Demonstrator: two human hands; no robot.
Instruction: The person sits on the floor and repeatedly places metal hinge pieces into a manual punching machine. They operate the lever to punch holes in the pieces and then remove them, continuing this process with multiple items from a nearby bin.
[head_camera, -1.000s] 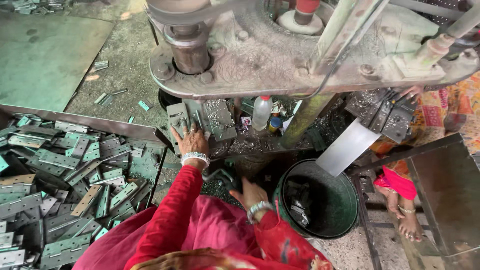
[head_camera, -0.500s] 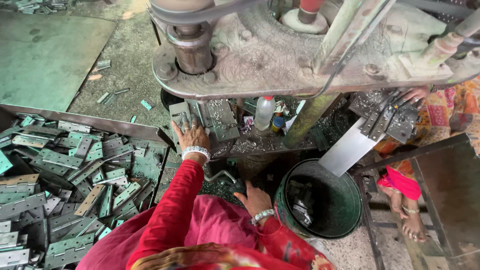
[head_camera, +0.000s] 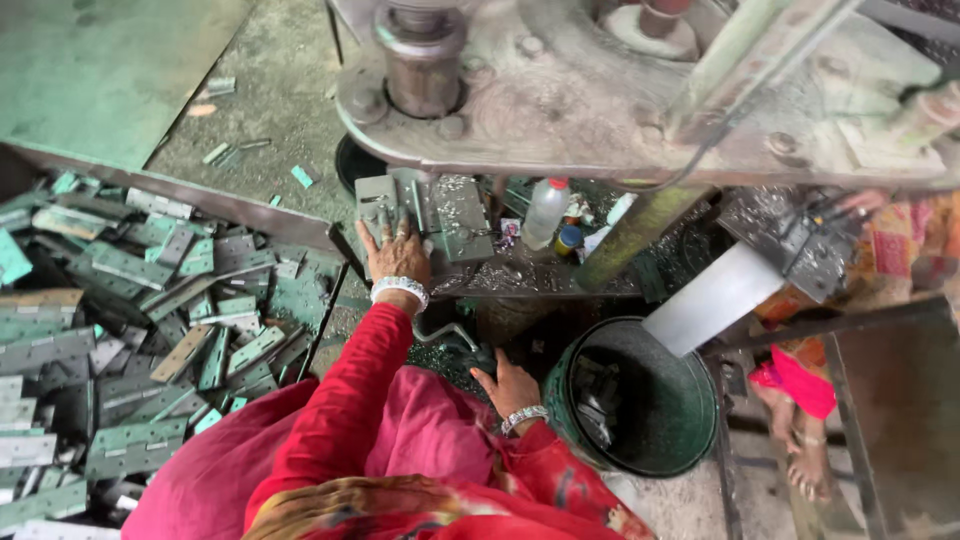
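Grey-green metal fills our view: our left hand (head_camera: 398, 250) reaches forward, arm straight, fingers spread flat on a hinge plate (head_camera: 377, 203) lying on the press surface (head_camera: 520, 275) under the heavy machine head (head_camera: 600, 90). We judge the step to be seating the plate for pressing; the next move calls for exact alignment, then pulling fingers clear. Our right hand (head_camera: 508, 383) stays low by our lap, fingers curled near a dark lever (head_camera: 450, 335); we cannot tell whether it grips. More plates (head_camera: 130, 320) lie heaped at left, beside a green bucket (head_camera: 650, 400).
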